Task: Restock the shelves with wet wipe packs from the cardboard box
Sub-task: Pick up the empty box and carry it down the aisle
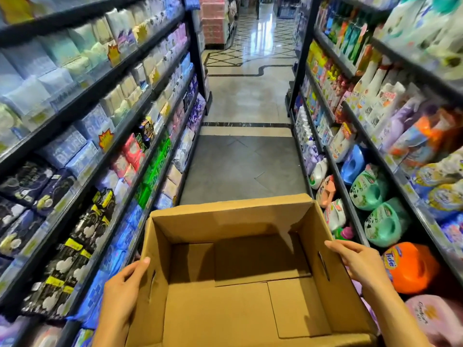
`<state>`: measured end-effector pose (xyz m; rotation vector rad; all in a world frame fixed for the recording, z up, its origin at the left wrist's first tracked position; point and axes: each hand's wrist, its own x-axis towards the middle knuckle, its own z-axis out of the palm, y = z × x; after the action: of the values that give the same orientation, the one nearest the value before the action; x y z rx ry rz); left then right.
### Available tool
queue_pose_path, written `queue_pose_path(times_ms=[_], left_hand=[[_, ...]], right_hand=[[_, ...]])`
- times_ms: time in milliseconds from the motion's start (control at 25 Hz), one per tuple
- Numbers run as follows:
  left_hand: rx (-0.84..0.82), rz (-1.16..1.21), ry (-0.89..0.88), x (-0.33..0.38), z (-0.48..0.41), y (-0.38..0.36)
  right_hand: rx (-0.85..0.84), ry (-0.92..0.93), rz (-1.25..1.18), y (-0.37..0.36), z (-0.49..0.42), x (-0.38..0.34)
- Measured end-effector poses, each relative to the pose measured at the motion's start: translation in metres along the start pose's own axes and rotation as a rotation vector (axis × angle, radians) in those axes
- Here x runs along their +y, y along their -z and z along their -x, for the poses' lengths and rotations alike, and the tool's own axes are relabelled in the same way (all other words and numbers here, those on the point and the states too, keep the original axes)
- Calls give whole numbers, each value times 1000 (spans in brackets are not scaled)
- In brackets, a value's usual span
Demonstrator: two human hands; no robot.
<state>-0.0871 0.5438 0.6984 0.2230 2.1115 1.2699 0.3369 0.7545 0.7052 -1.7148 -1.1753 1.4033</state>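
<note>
Both hands, left (pixel 125 294) and right (pixel 360 266), clamp the empty cardboard box (pixel 240 284) at 6 o'clock by its side walls. Shelves (pixel 82 136) crowd at 9 and 3; a swing could clip the detergent jugs (pixel 383 224).

The aisle floor (pixel 248 101) is glossy pale tile with dark inlaid lines; a grey mat (pixel 244 166) lies across it between the two racks. On the right, the lower tiers carry detergent: an orange jug (pixel 411 264) (label reads "Tide") at the bottom, two green jugs (pixel 375 204) above it, a blue jug (pixel 353 164) further along. White spray bottles (pixel 370 88) stand upright on a higher tier. At the aisle's far end stands a pink stack (pixel 213 21), contents too blurred to identify. A starburst tag (pixel 105 140) hangs from a shelf edge on the left.
</note>
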Motion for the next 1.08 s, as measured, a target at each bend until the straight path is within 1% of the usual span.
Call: queue_pose_path(times_ms=[320,520,680,840,960,1080], left_hand=[[-82,-42,-31,100,-149,-39],[-127,-61,-95,167,-225,-77],[-138,-85,-147,216,-287,-124],[-143,-108,-173,278,-354,-186],[-135,-87,-154,327,-396,-225],[-105,-65,-121,360,-441,-261]], right_hand=[[95,-52,-3,-86,-80,-65],[164,-82,-6,-131,-143,-107],[185,-89,-22,-156,-209,-145],[191,-83,-27,-175,-301,-190],[158,-64,7,-187,-375,-226],[132,-24,66,-200,-446,-266]])
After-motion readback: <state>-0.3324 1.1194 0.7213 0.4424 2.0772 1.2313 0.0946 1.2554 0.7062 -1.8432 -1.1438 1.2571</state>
